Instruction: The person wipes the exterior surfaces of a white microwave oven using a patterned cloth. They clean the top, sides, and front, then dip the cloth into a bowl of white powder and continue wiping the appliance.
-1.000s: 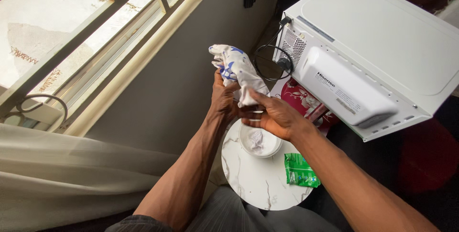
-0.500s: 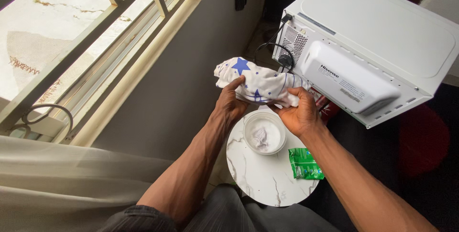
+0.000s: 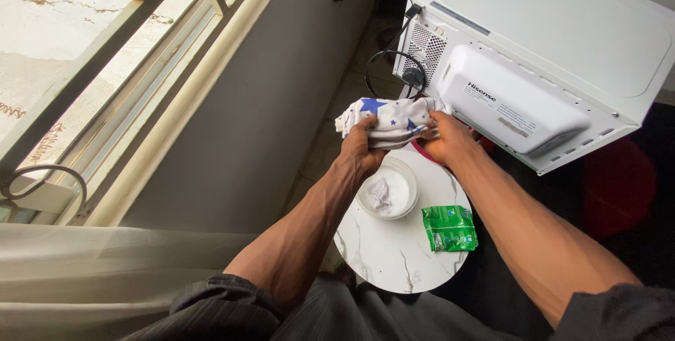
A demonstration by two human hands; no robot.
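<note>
Cloth [image 3: 391, 119]: we grip it bunched, left hand [image 3: 360, 150] and right hand [image 3: 445, 140] fingers closed on it.
Risk: drips could reach the microwave [image 3: 541, 53] plug [image 3: 411, 76]; an elbow could tip the bowl [image 3: 390, 188].

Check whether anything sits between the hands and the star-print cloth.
Nothing visible does. The left hand and right hand both grip the star-print cloth directly, holding it above the small round table, close to the back of the microwave.

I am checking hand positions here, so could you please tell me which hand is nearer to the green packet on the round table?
Right. The right hand grips the star-print cloth above the green packet; the left hand grips it further left, over the white bowl.
</note>
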